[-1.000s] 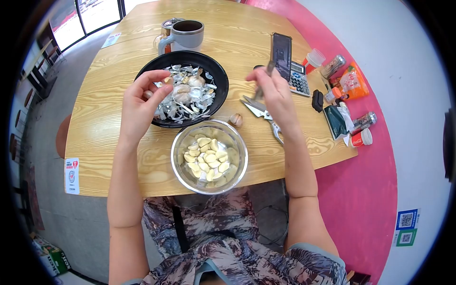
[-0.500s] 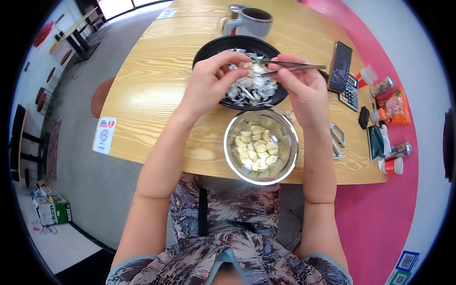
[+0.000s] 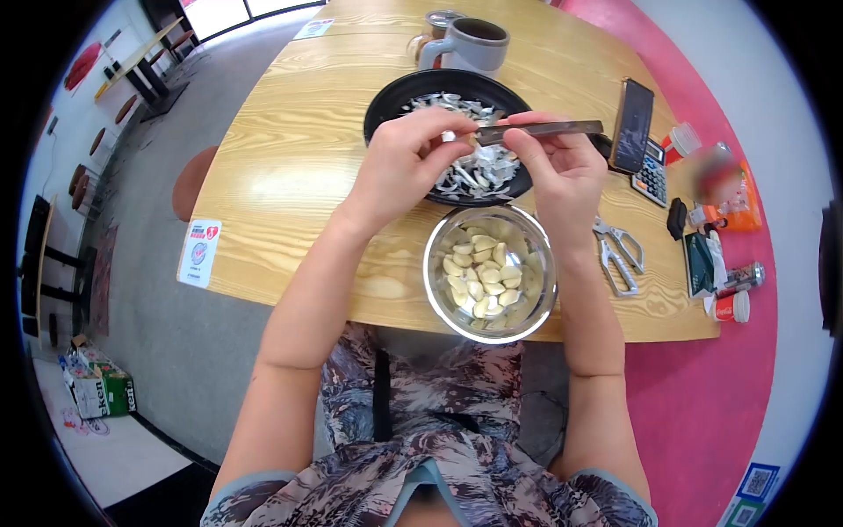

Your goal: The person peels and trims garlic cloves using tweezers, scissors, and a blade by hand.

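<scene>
Metal tweezers (image 3: pixel 562 128) are held in my right hand (image 3: pixel 562 158), pinched closed, with their tips at the fingers of my left hand (image 3: pixel 408 158). My left hand pinches a small garlic clove, mostly hidden by the fingers. Both hands are above a black plate (image 3: pixel 379 110) that holds garlic skins (image 3: pixel 479 176). Nearer to me, a clear-rimmed metal bowl (image 3: pixel 439 303) contains several peeled cloves (image 3: pixel 483 272).
Scissors (image 3: pixel 619 255) lie right of the bowl. A grey mug (image 3: pixel 479 51) and a glass jar stand behind the plate. To the right are a phone (image 3: pixel 632 126), a calculator (image 3: pixel 652 176), a black case, spice jars and an orange packet (image 3: pixel 746 202).
My right hand has brought the tweezers from the right to my left hand over the plate. Their two arms, apart half a second ago, are now pressed together. The view has shifted left.
</scene>
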Tool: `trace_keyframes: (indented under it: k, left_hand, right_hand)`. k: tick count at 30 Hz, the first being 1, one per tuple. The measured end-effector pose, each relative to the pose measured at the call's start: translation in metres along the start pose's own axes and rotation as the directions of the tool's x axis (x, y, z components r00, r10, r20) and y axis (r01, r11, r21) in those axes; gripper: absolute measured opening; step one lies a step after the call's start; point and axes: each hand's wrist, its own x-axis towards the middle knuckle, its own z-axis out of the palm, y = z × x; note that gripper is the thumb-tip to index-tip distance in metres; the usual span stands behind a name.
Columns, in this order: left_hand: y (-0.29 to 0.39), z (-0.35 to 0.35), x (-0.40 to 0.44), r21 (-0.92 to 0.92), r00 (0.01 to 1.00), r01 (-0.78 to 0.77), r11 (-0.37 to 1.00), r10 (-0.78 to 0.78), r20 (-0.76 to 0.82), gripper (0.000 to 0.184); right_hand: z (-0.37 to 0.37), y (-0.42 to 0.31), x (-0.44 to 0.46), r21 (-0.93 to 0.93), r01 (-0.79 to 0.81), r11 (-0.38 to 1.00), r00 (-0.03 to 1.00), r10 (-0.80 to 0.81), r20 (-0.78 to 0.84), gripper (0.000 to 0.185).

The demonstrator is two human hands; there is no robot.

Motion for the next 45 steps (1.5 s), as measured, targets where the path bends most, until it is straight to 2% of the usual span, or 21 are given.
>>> trace_keyframes:
  k: [7, 11, 13, 17, 19, 20, 22, 23, 25, 26, 27, 29, 34, 36, 45]
  left_hand:
    - [0.008, 0.003, 0.001, -0.008, 0.996, 0.083, 0.996, -0.083, 0.011, 0.02]
    - [0.011, 0.001, 0.001, 0.015, 0.998, 0.057, 0.998, -0.056, -0.036, 0.021]
    - [0.008, 0.001, 0.002, -0.123, 0.992, 0.091, 0.988, -0.102, -0.081, 0.022]
    - [0.008, 0.002, 0.002, -0.208, 0.989, 0.053, 0.977, -0.08, -0.122, 0.022]
    - [0.005, -0.001, 0.001, -0.219, 0.987, 0.1, 0.971, -0.125, -0.103, 0.022]
    - [0.008, -0.001, 0.002, -0.223, 0.986, 0.106, 0.969, -0.132, -0.107, 0.022]
    - [0.008, -0.003, 0.002, -0.196, 0.988, 0.099, 0.976, -0.119, -0.095, 0.023]
    - [0.008, -0.003, 0.003, -0.181, 0.991, 0.09, 0.979, -0.107, -0.084, 0.024]
    - [0.007, 0.0, 0.003, -0.159, 0.991, 0.082, 0.984, -0.098, -0.096, 0.024]
    - [0.007, 0.002, 0.003, -0.143, 0.992, 0.062, 0.988, -0.076, -0.097, 0.024]
    - [0.007, 0.002, 0.003, -0.128, 0.994, 0.04, 0.991, -0.053, -0.098, 0.023]
    - [0.005, 0.001, 0.003, -0.108, 0.995, 0.045, 0.993, -0.054, -0.083, 0.022]
    - [0.003, 0.0, 0.002, -0.076, 0.997, 0.064, 0.995, -0.067, -0.047, 0.019]
    - [0.004, 0.001, 0.002, -0.08, 0.995, 0.063, 0.995, -0.068, -0.067, 0.019]
    - [0.004, 0.005, -0.001, -0.082, 0.991, 0.057, 0.995, -0.066, -0.119, 0.02]
  right_hand:
    - [-0.005, 0.0, 0.004, 0.035, -0.049, 0.998, 0.993, 0.052, -0.103, 0.008]
    - [-0.014, 0.008, 0.008, 0.041, -0.033, 0.999, 0.989, 0.039, -0.145, 0.008]
    - [-0.019, 0.011, 0.01, 0.02, -0.017, 1.0, 0.989, 0.02, -0.149, 0.009]
    - [-0.018, 0.018, 0.011, -0.016, -0.012, 1.0, 0.988, 0.009, -0.154, 0.01]
    - [-0.023, 0.026, 0.011, -0.193, -0.065, 0.979, 0.997, 0.057, -0.047, 0.011]
    - [-0.024, 0.027, 0.011, -0.18, -0.064, 0.982, 0.998, 0.058, -0.038, 0.011]
    - [-0.023, 0.025, 0.008, -0.551, -0.085, 0.83, 0.994, 0.106, 0.006, 0.014]
    - [-0.02, 0.023, 0.007, -0.548, -0.084, 0.832, 0.994, 0.106, 0.008, 0.014]
    - [-0.012, 0.009, 0.007, -0.344, 0.09, 0.935, 0.994, -0.107, -0.032, 0.016]
    - [-0.011, 0.006, 0.006, -0.192, 0.094, 0.977, 0.995, -0.101, -0.025, 0.018]
    - [-0.009, 0.001, 0.005, -0.189, 0.093, 0.978, 0.995, -0.099, -0.024, 0.018]
    - [-0.007, -0.006, 0.002, -0.031, 0.107, 0.994, 0.994, -0.107, 0.007, 0.02]
    - [-0.006, -0.003, -0.001, -0.046, 0.116, 0.992, 0.993, -0.117, -0.014, 0.02]
    - [-0.004, -0.004, -0.003, -0.022, 0.057, 0.998, 0.997, -0.059, -0.058, 0.018]
    - [0.0, -0.006, -0.002, 0.111, -0.088, 0.99, 0.996, 0.091, -0.025, 0.012]
